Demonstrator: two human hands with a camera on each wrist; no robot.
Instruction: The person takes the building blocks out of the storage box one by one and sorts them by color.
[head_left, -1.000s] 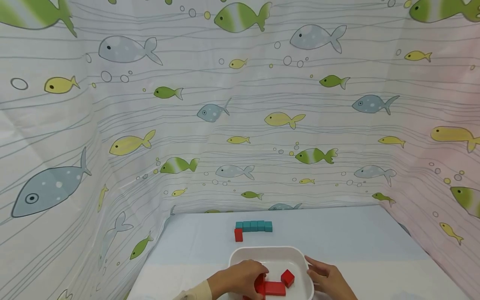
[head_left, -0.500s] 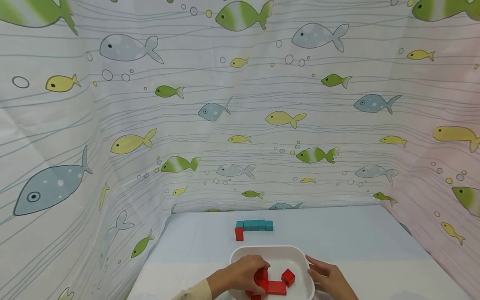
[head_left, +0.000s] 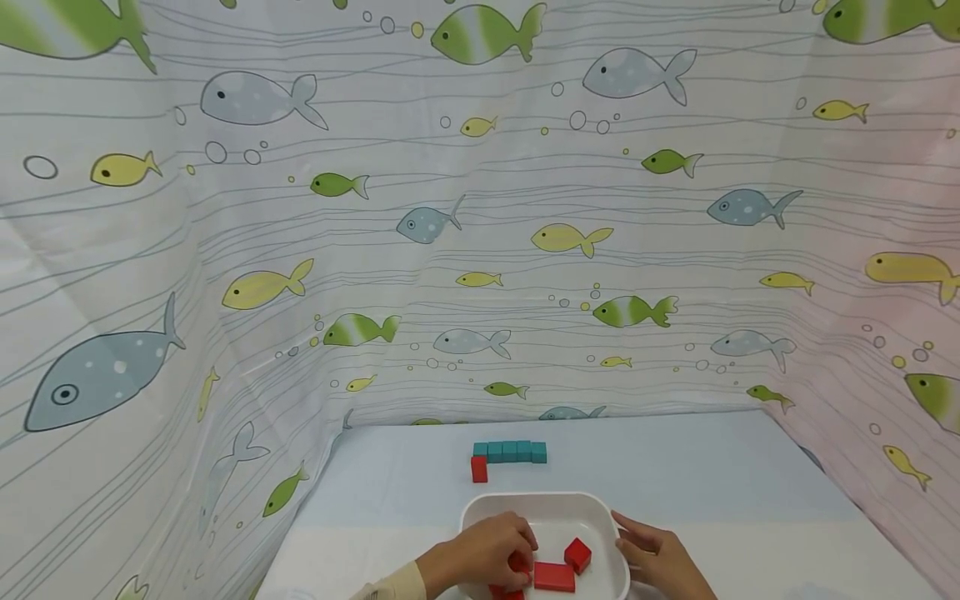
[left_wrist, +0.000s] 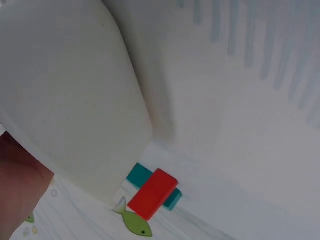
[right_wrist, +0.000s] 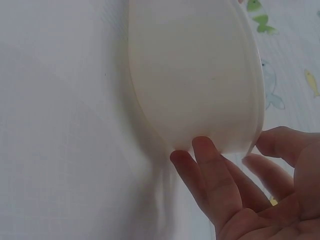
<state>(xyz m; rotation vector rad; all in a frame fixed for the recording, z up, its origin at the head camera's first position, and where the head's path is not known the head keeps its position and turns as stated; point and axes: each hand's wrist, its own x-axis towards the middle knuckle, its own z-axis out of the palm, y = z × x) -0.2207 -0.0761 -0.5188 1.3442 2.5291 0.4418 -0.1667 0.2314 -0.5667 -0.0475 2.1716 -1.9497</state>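
A white box [head_left: 606, 518] stands at the table's front with red blocks in it. My left hand [head_left: 491, 550] reaches in on the left, its curled fingers and thumb round a red block [head_left: 516, 562] that they mostly hide. Another red piece [head_left: 506, 593] shows partly below this hand. To the right lie a flat red rectangular block [head_left: 555, 577] and a red cube [head_left: 577, 555]. My right hand [head_left: 663, 560] touches the box's right side. In the right wrist view, its extended fingers [right_wrist: 215, 172] rest against the outer wall, and the thumb meets the rim.
Behind the box, several teal cubes [head_left: 510, 452] stand in a row, with an upright red block [head_left: 479, 469] before the row's left end. A fish-print curtain [head_left: 480, 250] surrounds the table [head_left: 712, 483] at the back and sides.
Inside the box, my left hand has shifted its fingers among the red blocks, and less of the held block shows. The flat block's left end is uncovered. My right hand stays at the box's side.
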